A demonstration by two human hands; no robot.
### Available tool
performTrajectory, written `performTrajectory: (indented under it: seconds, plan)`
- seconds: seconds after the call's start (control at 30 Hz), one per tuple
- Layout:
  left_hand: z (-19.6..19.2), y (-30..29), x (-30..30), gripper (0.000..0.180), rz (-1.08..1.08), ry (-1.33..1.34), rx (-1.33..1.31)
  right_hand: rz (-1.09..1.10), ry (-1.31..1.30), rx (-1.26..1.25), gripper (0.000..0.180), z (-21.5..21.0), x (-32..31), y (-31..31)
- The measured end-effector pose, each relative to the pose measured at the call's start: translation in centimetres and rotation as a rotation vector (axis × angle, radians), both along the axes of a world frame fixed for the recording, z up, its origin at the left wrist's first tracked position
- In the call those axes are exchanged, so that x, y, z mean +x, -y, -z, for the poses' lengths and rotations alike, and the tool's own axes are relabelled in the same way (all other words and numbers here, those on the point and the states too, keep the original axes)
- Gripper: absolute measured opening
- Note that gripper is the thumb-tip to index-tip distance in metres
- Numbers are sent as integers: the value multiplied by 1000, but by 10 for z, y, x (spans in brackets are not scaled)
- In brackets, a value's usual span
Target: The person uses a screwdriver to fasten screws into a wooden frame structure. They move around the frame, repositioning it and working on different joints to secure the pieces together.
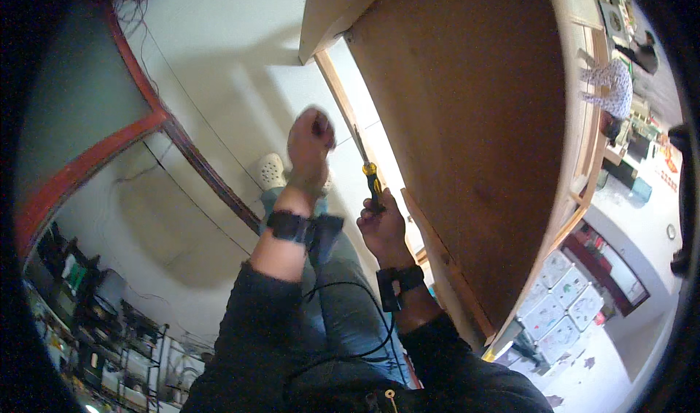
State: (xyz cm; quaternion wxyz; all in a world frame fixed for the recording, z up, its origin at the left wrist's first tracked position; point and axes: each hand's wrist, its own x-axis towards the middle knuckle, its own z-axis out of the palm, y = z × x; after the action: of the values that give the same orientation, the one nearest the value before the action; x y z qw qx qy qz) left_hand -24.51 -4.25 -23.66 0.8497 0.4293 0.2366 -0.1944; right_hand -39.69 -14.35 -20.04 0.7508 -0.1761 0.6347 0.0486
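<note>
My right hand [383,229] is closed around the yellow and black handle of a screwdriver [374,184]. Its metal shaft points up and to the left, with the tip beside a narrow pale wooden rail [337,88]. I cannot tell whether the tip touches the rail. My left hand [310,141] is raised to the left of the screwdriver, apart from it, fingers curled in and slightly blurred. What those fingers hold, if anything, is hidden. Right of both hands stands a wooden piece of furniture with a large brown panel [467,136].
A red-edged frame [95,168] runs along the left. Below my hands are pale clogs [271,171] on my feet and a black cable [386,333] across my legs. Cluttered shelving [109,325] stands lower left. Far right are a person in a spotted top [616,85] and white patterned panels [561,296].
</note>
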Motion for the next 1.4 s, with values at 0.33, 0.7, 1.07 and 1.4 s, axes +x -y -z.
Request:
performTrajectory:
  seconds: [0.33,0.7,1.07,1.4]
  plan:
    - [-33,-142,-34,46,888,-245,485,-183,137,49,20,-5,-34,-39]
    - [-50,-134,45,22,1296,-110,373,-705,193,-87,18,-41,-2,-76]
    - [-88,-176,188,22,1549,334,757,-49,53,-392,27,2,117,-219]
    - [-65,-153,154,29,1212,-257,295,99,318,-624,31,-51,168,-184]
